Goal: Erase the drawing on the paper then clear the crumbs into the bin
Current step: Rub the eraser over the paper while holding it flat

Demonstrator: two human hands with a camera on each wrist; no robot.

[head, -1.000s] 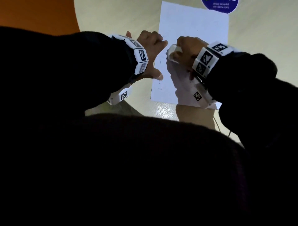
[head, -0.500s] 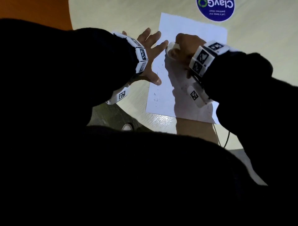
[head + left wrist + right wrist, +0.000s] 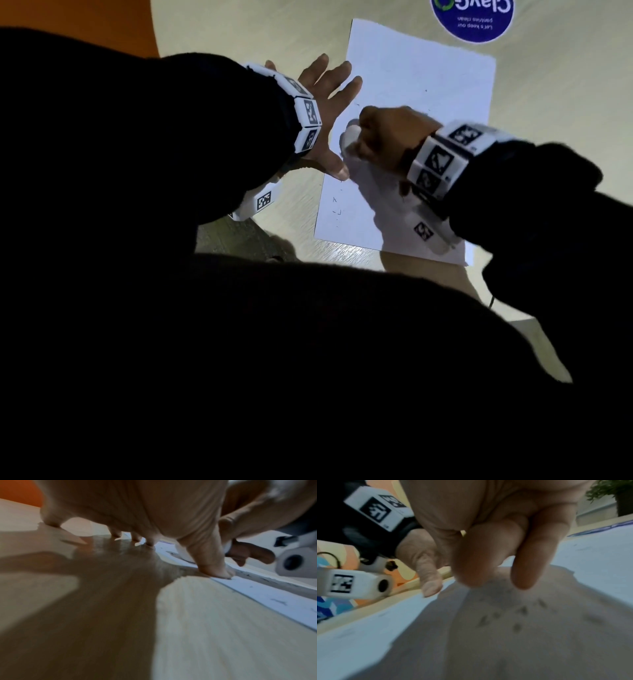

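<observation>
A white sheet of paper point(image 3: 428, 75) lies on the pale wood table point(image 3: 239, 37). My left hand point(image 3: 325, 102) is spread flat at the sheet's left edge, its thumb point(image 3: 217, 572) pressing the paper point(image 3: 274, 599) down. My right hand point(image 3: 387, 135) is curled round a white eraser point(image 3: 347, 135) and holds it against the middle of the sheet. Small dark crumbs point(image 3: 336, 205) lie near the sheet's lower left, and more crumbs point(image 3: 522, 611) sit under my right fingers point(image 3: 488, 563). No drawing lines are clear on the sheet. The bin is out of view.
A round blue sticker point(image 3: 472, 20) is on the table beyond the paper's far edge. An orange surface point(image 3: 120, 20) lies past the table's left rim. My dark sleeves and body hide the near part of the table. A potted plant point(image 3: 611, 493) stands far off.
My left hand has gone from a fist to spread fingers flat at the paper's edge. My right hand with the eraser has moved down the sheet toward me.
</observation>
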